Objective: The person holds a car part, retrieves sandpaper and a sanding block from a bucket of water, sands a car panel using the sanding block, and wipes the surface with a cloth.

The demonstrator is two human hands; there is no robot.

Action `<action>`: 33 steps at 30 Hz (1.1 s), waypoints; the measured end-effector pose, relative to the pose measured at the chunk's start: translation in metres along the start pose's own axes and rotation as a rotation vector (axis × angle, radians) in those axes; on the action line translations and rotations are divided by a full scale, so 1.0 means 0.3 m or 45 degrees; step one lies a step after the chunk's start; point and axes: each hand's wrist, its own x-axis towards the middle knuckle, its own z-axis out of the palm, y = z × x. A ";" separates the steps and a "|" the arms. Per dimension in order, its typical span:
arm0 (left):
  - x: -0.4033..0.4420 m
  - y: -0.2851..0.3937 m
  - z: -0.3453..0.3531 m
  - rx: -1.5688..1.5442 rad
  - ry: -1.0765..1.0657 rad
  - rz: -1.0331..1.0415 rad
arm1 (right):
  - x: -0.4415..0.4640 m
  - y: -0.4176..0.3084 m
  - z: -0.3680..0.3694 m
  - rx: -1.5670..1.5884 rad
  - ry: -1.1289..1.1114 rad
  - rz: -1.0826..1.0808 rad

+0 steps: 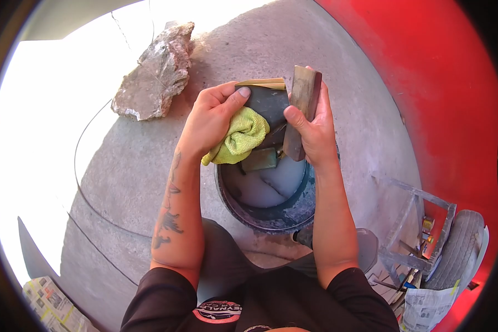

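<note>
We look down on a grey concrete floor [133,177]. Above a bucket [290,213], we find a dark sheet [264,105], its upper left pinched in the left hand [211,112], a bunched yellow-green cloth [244,133] against it; the right hand [318,130] grips a worn block [302,102] just beside it. Below is cloudy water [249,188]; farther out we see a rough rock [157,77] and a red surface [437,83]

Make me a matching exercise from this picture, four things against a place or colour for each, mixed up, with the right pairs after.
1. Long block
2. Cloth
3. Rock
4. Dark sheet

A. Under the thumb of the left hand
B. Yellow-green
C. In the right hand
D. At the picture's upper left

Pairs: 1-C, 2-B, 3-D, 4-A
</note>
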 end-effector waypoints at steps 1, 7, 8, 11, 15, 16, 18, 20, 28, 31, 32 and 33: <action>0.007 -0.020 0.005 0.037 0.048 0.055 | 0.000 0.006 0.000 -0.127 -0.037 -0.069; 0.011 -0.027 0.042 0.560 0.118 0.086 | 0.002 0.004 0.029 -0.547 0.090 -0.335; 0.006 -0.026 0.045 0.509 -0.016 0.080 | -0.003 -0.001 0.042 -0.560 0.072 -0.402; 0.001 -0.014 0.047 0.263 -0.140 0.028 | -0.023 -0.014 0.075 -0.069 -0.205 -0.119; 0.008 -0.013 0.023 0.139 -0.086 -0.051 | -0.018 -0.049 0.055 -0.060 -0.333 -0.002; 0.009 -0.019 0.022 0.093 -0.032 -0.074 | -0.017 -0.052 0.055 0.001 -0.339 0.000; 0.015 -0.025 0.020 0.104 -0.008 -0.029 | -0.012 -0.043 0.047 -0.002 -0.330 -0.065; 0.010 -0.026 0.032 0.069 0.010 0.037 | -0.002 -0.009 0.037 -0.172 -0.294 -0.201; 0.015 -0.055 0.046 0.180 0.025 0.182 | 0.013 0.016 0.077 -0.780 -0.088 -0.477; 0.003 -0.046 0.052 0.231 -0.028 0.166 | 0.022 0.014 0.077 -0.831 -0.047 -0.530; -0.002 -0.041 0.050 0.268 -0.047 0.148 | 0.023 0.011 0.076 -0.844 -0.038 -0.532; -0.009 -0.033 0.046 0.298 -0.091 0.118 | 0.024 0.011 0.074 -0.820 -0.028 -0.504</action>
